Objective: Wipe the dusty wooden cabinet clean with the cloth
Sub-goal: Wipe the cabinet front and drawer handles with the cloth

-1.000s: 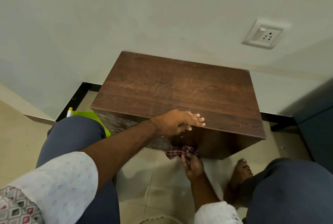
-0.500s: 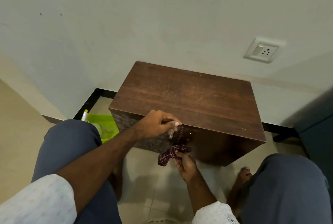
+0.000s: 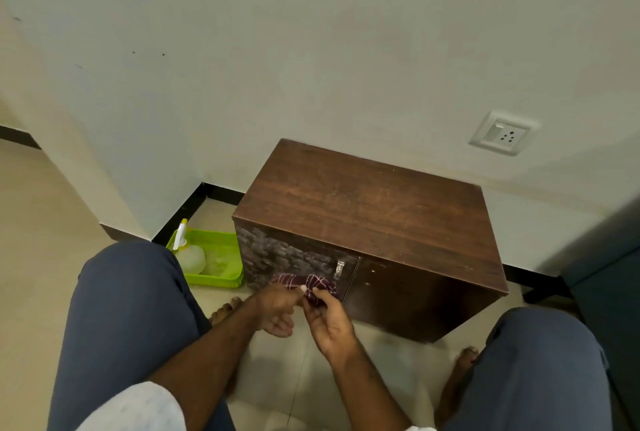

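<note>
Both hands on cloth, cabinet front.
Left hand (image 3: 277, 309) and right hand (image 3: 329, 323) pinch maroon checked cloth (image 3: 306, 284) against dark brown wooden cabinet (image 3: 374, 219); green plastic tray (image 3: 221, 278) at 9 o'clock.

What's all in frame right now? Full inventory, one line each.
cabinet: 1, dark brown wood, against the wall
door handle: 1, metal, cabinet front
cloth: 1, maroon checked, at the cabinet front, held by both hands
tray: 1, green, floor left of the cabinet
spray bottle: 1, clear with white and yellow top, in the tray
wall socket: 1, white, above the cabinet
left hand: 1, fingers pinching the cloth
right hand: 1, gripping the cloth
</note>
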